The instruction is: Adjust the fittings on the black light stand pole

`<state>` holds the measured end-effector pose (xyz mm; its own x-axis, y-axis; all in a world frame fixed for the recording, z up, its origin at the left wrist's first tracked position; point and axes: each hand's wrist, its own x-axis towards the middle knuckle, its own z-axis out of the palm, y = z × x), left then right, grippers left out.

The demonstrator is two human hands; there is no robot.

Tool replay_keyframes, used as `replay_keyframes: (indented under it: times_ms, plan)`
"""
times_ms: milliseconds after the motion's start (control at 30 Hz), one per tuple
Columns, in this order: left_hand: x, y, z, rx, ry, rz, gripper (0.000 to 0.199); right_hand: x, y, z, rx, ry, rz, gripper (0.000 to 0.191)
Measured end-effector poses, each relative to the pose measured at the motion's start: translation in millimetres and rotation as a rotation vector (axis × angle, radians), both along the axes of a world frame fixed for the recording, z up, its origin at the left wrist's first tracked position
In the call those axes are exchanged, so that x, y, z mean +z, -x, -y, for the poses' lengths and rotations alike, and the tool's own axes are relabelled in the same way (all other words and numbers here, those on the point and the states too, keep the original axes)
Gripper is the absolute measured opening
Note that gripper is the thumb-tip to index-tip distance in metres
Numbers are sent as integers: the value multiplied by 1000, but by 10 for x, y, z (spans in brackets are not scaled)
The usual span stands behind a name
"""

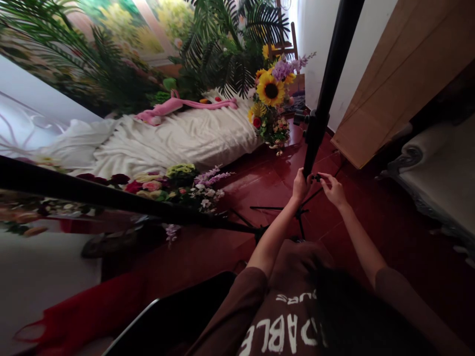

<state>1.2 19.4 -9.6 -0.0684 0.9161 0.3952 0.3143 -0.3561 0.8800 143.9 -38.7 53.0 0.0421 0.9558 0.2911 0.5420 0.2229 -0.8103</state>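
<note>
My left hand [301,186] was closed around the lower part of a black pole [332,74], which leaned up and away to the right of my view. My right hand [334,190] was just beside it, partly open, thumb and forefinger reaching to a small black knob [316,177] at the pole's side. The fingertips were at the knob; whether they had pinched it shut I could not tell. The two hands were near each other, with the knob between them.

Below my hands, thin black stand legs [312,196] spread over the dark red floor [237,190]. A second black pole [129,198] slanted across on my left. Beyond it, a white cover [178,141] lay rumpled with a pink plush toy [163,109] on top, and a sunflower [270,89] stood among blooms at its far right end. A brown panel [386,94] leaned near the wall on my right.
</note>
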Motion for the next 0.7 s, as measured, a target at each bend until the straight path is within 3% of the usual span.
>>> replay_keyframes:
  times_ms: [267,400,700]
  plan:
    - [-7,7,1,-1,6,-18,27,-117,-15,-30,51,48,-26,47]
    - [3,8,12,-4,12,-28,27,-147,8,-83,0,75,-49,53]
    - [65,13,31,-18,25,-22,25,-116,131,-320,-127,355,-21,70]
